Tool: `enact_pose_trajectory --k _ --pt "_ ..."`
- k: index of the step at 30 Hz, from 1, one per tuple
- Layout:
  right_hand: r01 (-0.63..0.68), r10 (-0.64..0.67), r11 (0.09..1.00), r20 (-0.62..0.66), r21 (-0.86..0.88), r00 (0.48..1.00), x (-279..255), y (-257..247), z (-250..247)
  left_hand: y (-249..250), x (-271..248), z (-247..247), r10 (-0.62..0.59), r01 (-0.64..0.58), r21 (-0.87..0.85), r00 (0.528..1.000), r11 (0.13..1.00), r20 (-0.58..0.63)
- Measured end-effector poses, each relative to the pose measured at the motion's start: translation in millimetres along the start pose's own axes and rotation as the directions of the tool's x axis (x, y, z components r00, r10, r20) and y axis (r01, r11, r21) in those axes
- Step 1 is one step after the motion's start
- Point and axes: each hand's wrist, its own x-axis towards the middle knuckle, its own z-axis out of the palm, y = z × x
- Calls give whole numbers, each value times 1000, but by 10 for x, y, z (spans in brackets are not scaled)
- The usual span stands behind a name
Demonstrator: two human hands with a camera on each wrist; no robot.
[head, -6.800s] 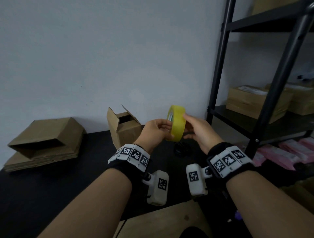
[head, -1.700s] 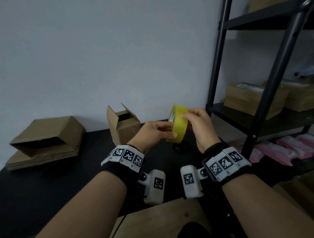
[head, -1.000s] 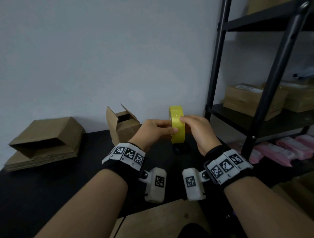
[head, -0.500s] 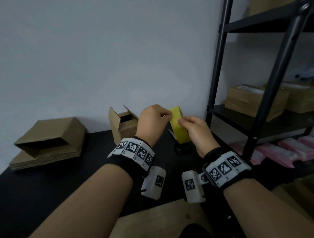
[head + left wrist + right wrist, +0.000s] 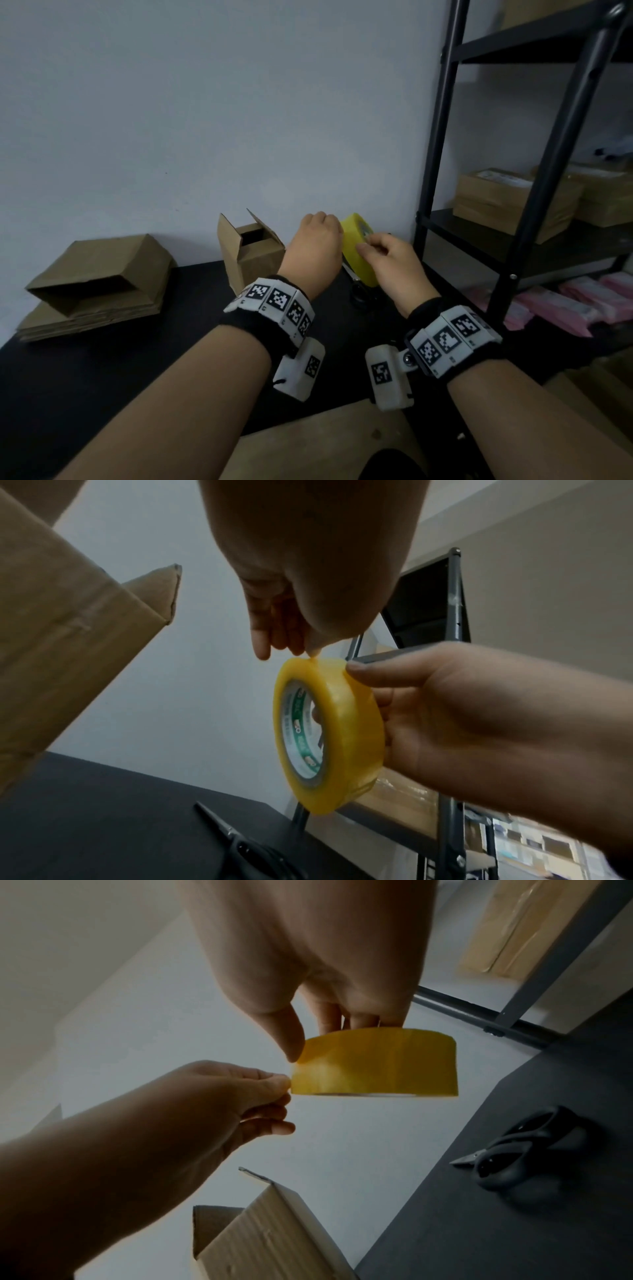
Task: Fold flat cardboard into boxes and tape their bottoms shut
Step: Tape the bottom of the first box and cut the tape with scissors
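Both hands hold a yellow tape roll (image 5: 358, 246) on edge in the air above the black table (image 5: 102, 359). My right hand (image 5: 373, 246) grips the roll (image 5: 342, 737), thumb on its outer band and fingers at the core. My left hand (image 5: 306, 653) comes over the top and pinches at the roll's rim (image 5: 377, 1064) with its fingertips (image 5: 284, 1083). In the head view the back of my left hand (image 5: 315, 246) hides those fingertips. A small folded box (image 5: 250, 257) stands open-topped just left of the hands.
Black-handled scissors (image 5: 359, 291) lie on the table under the roll. A stack of flat cardboard (image 5: 96, 284) sits at the far left. A black metal shelf (image 5: 548, 171) with boxes stands to the right, pink packets (image 5: 565, 301) below. A cardboard sheet (image 5: 308, 445) lies near me.
My left hand has let go of the roll's side, risen and turned over the top of it, and now pinches at the rim. The right hand keeps its grip; the roll has tilted a little.
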Motion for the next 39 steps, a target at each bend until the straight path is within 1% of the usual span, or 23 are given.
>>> enact_pose_trajectory --k 2,3,4,6,7,9,12,15,17,19,20,22,23,24,27,28,30,33,35,37,39 --pt "17 -16 999 8 -35 1000 14 22 10 -29 -6 -12 -53 56 -42 997 998 57" --pt "25 -24 998 15 -56 1000 17 22 14 -46 -2 -23 -99 107 -77 990 991 102" --pt "37 -35 996 24 -85 999 20 21 16 -69 12 -20 -124 137 -117 985 984 117" --pt "66 -59 987 46 -149 997 30 25 10 -87 44 -34 -184 216 -223 971 951 156" --pt "80 -72 982 52 -172 996 34 26 9 -95 66 -52 -214 263 -254 955 931 204" --pt "101 -93 975 52 -197 994 24 11 14 -119 95 -95 -259 333 -304 931 892 258" --pt "142 -140 965 24 -221 990 11 19 33 -131 114 -155 -303 411 -393 902 823 307" --pt "168 -170 952 13 -257 985 8 33 48 -166 109 -165 -319 460 -438 877 772 358" --pt "173 -181 942 0 -287 984 9 34 46 -181 84 -165 -335 491 -495 866 717 372" --pt "174 -187 936 -11 -307 982 1 36 35 -182 57 -166 -362 497 -578 867 647 342" --pt "179 -191 930 -8 -322 981 -5 41 31 -182 50 -168 -389 505 -626 861 593 326" --pt "186 -195 917 10 -353 981 -16 63 28 -194 46 -180 -460 533 -713 827 456 324" --pt "185 -193 913 15 -364 981 -20 76 27 -198 44 -180 -489 543 -726 811 422 322" --pt "181 -190 911 14 -371 982 -21 88 28 -201 40 -176 -506 553 -711 803 434 315" --pt "180 -197 912 -9 -367 980 -8 126 28 -196 5 -118 -476 552 -582 828 597 297" --pt "185 -203 914 -11 -361 979 -7 127 27 -181 -18 -96 -459 545 -556 836 627 302" --pt "193 -211 915 -11 -355 977 -1 118 28 -158 -43 -51 -455 527 -563 846 637 278" --pt "202 -220 909 -6 -365 976 13 109 27 -124 -42 -35 -475 489 -617 856 617 204" --pt "190 -203 916 0 -353 979 18 123 17 -89 -23 -39 -465 484 -620 860 617 208" --pt "162 -169 939 2 -304 986 5 114 -4 -70 -3 -37 -471 493 -600 857 629 210" --pt "121 -124 968 -3 -222 992 -15 95 -20 -73 18 -30 -493 498 -587 850 638 186"
